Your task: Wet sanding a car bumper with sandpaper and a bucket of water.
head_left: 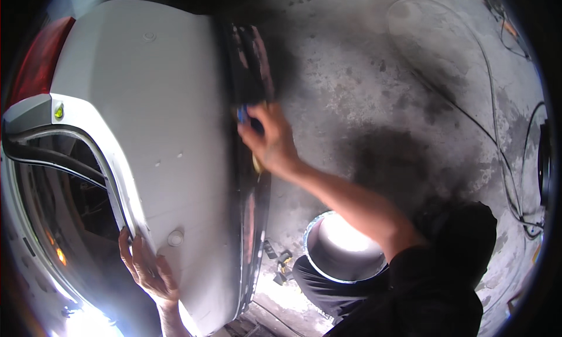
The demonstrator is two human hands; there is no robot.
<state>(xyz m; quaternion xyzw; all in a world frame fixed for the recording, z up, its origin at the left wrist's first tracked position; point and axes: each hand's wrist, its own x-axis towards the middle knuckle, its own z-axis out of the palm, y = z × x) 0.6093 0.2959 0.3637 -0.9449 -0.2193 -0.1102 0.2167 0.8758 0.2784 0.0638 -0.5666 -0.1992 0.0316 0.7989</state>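
Observation:
A light grey car bumper (164, 91) spans the left of the head view, with a dark lower strip (249, 214) showing pinkish patches. My right hand (272, 138) presses at this strip, its fingers closed on a small blue object (242, 113); motion blur hides its exact kind. Something yellowish (257, 163) shows just below that hand, partly covered. My left hand (149, 272) lies on the bumper's inner edge beside a round plug mark (175, 238), fingers apart and holding nothing.
A round basin (329, 265) with bright glare inside stands by my black-clad leg (322, 293). Small dark parts (283, 265) lie on the stained concrete floor (351, 62). A cable or hose (489, 73) loops at right. The red tail light (45, 62) sits at far left.

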